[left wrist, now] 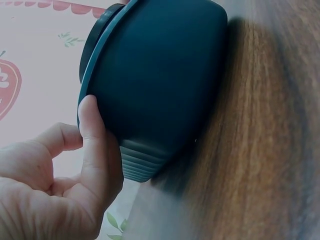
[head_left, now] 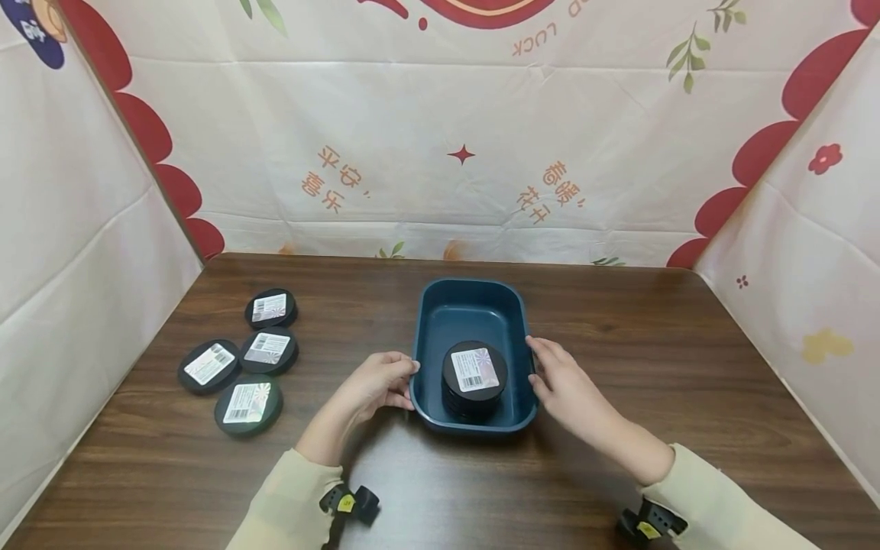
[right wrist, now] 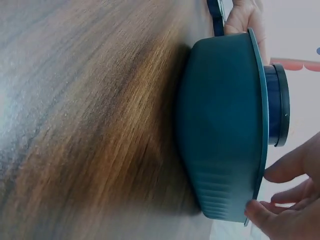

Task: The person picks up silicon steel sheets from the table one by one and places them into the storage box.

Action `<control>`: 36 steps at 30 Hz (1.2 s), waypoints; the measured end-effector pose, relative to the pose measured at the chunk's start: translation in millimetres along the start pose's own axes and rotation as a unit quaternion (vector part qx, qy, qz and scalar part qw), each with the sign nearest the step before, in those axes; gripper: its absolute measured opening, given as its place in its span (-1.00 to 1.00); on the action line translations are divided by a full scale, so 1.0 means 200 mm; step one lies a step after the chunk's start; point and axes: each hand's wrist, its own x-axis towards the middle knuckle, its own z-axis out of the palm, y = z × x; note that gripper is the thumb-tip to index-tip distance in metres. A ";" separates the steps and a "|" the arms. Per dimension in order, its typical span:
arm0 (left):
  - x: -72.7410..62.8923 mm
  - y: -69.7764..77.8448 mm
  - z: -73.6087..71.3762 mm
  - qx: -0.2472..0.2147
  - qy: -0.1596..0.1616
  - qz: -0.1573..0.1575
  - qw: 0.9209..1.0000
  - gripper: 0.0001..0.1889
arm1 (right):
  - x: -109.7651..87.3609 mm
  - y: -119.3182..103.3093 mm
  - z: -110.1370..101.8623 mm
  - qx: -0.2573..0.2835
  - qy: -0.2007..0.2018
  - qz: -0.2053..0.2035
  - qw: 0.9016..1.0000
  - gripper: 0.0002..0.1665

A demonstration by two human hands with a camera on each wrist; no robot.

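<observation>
A deep blue rectangular tray (head_left: 429,321) stands on the table in the head view, longer from front to back. Inside it, toward the near end, is a stack of flat round black discs (head_left: 474,382), the top one bearing a white barcode label. In the right wrist view the stack (right wrist: 277,105) rises above the rim. My left hand (head_left: 378,382) pinches the tray's left rim between thumb and fingers. On the opposite rim, my right hand (head_left: 567,386) holds on with thumb and fingertips. Both wrist views show the tray's ribbed outer wall (left wrist: 142,162).
Several loose labelled discs lie at the left of the table (head_left: 571,489): a far one (head_left: 270,308), a middle one (head_left: 268,350), a left one (head_left: 208,367) and a dark green near one (head_left: 248,406). Printed cloth (head_left: 426,183) hangs behind and at both sides.
</observation>
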 end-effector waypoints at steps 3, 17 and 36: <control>0.00 0.00 0.00 0.001 0.000 0.001 1.000 -0.74 | 0.00 0.02 -0.01 0.022 0.013 0.026 0.999 -0.45; -0.01 -0.01 0.03 -0.002 0.005 0.004 1.000 -0.81 | 0.01 0.07 -0.02 0.276 -0.058 0.177 0.943 -0.48; -0.02 0.01 0.02 0.057 0.021 0.012 0.998 -0.76 | 0.02 0.08 -0.02 0.328 -0.082 0.174 0.925 -0.51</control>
